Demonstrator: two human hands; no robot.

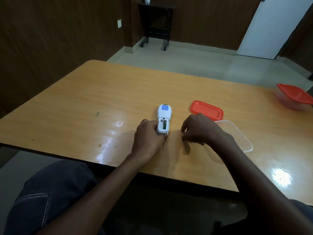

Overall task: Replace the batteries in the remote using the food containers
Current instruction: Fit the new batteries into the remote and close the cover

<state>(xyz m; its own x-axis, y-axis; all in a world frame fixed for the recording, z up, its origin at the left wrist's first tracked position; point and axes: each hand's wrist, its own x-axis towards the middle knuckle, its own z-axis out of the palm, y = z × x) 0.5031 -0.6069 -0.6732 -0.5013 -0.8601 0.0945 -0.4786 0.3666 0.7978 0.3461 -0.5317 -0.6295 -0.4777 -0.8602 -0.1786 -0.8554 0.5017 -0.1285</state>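
A white remote (164,118) lies face down on the wooden table (84,102), its battery compartment uncovered with a battery showing inside. My left hand (149,134) grips the remote's near end. To the right of the remote, my right hand (199,128) hovers just above the table with fingers curled and apart, holding nothing I can see. Behind that hand lies a loose orange lid (206,110). A clear, lidless food container (237,134) sits partly hidden under my right wrist. A second container with an orange lid (294,97) stands at the far right.
The table's near edge runs just in front of my lap. Beyond the table are a tiled floor, a dark wheeled stand (155,24) by the wood-panelled wall, and a white door (274,26) at the right.
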